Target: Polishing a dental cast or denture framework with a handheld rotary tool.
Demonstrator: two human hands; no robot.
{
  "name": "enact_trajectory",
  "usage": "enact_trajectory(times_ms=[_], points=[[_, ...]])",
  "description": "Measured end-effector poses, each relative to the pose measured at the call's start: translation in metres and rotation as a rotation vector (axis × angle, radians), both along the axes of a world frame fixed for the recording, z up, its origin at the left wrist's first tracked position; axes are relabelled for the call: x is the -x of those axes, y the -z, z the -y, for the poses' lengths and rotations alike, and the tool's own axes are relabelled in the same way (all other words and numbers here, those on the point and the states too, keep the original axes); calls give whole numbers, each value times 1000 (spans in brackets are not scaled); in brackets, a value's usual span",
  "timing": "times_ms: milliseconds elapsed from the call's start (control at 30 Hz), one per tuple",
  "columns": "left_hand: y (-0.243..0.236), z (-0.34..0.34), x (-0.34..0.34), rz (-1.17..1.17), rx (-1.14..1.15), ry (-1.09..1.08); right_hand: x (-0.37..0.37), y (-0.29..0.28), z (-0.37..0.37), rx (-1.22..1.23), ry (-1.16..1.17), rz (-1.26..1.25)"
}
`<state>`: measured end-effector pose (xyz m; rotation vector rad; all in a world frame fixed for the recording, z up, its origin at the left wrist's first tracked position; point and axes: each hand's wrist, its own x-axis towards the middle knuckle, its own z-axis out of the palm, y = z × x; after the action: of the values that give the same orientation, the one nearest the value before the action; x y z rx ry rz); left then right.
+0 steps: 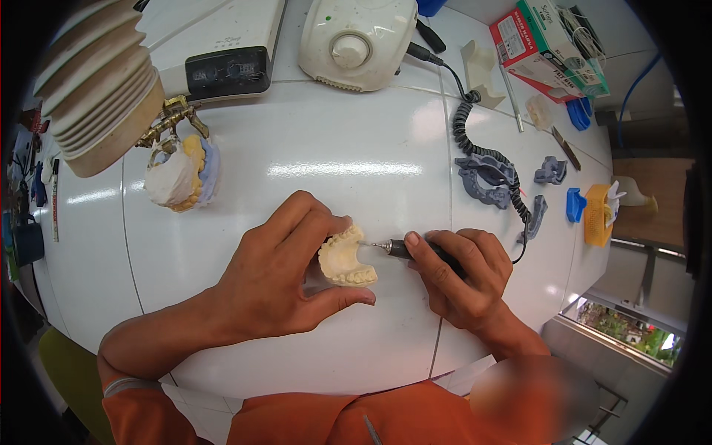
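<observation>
My left hand (285,259) grips a cream-coloured dental cast (343,258) between fingers and thumb, its horseshoe opening turned to the right. In my right hand (466,276) is a black handpiece (439,257), held like a pen. Its thin metal bur points left and reaches the inner side of the cast's upper arm; whether it touches cannot be told. A black coiled cord (486,152) runs from the tool side up to a beige control box (358,41) with a round knob.
A hinged articulator (172,122) with mounted casts (178,176) stands at the left beneath a ribbed hose (104,81). Grey impression pieces (486,182) lie at the right, beside a blue piece (575,205) and a yellow basket (596,215). Boxes (549,48) sit at the far right.
</observation>
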<state>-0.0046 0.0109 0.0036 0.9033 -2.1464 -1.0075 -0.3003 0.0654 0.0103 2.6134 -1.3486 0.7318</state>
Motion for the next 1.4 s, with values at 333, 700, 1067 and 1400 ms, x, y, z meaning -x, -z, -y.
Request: enact_trajectory(times_ms=[333,700,1067,1400], points=[[-2,0,-1,31,12,41,0,1,0,9,-58,7],[-1,-1,-2,23,9,52,0,1,1,11,-59,24],[-6,-1,-2,26,-3,91,0,-2,0,3,-65,29],[-4,1,-3,20,61,103,1,0,0,3,-87,44]])
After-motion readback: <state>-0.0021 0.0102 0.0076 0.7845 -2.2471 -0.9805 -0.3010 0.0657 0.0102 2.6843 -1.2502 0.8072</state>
